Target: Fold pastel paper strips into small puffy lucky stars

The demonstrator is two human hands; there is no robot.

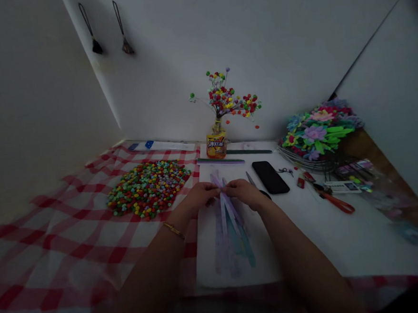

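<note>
My left hand [205, 195] and my right hand [243, 192] meet over the white board, their fingertips pinched together on a lilac paper strip [224, 217]. Whether the strip is folded or knotted between the fingers is hidden. Beneath both hands, more lilac and teal strips [236, 240] lie fanned lengthwise on the white board [263, 267]. Just beyond my right hand are scissors [250, 178], partly hidden by a black phone [270, 177]. To the left of my left hand spreads a pile of small coloured paper stars [149, 189].
A yellow-labelled bottle [216, 144] holds stems of coloured balls at the back. Darker strips [221, 161] lie before it. At right are a basket [302, 162] of fuzzy flowers, orange-handled pliers [335, 201] and plastic packets [372, 188]. A red checked cloth [57, 234] covers the left side.
</note>
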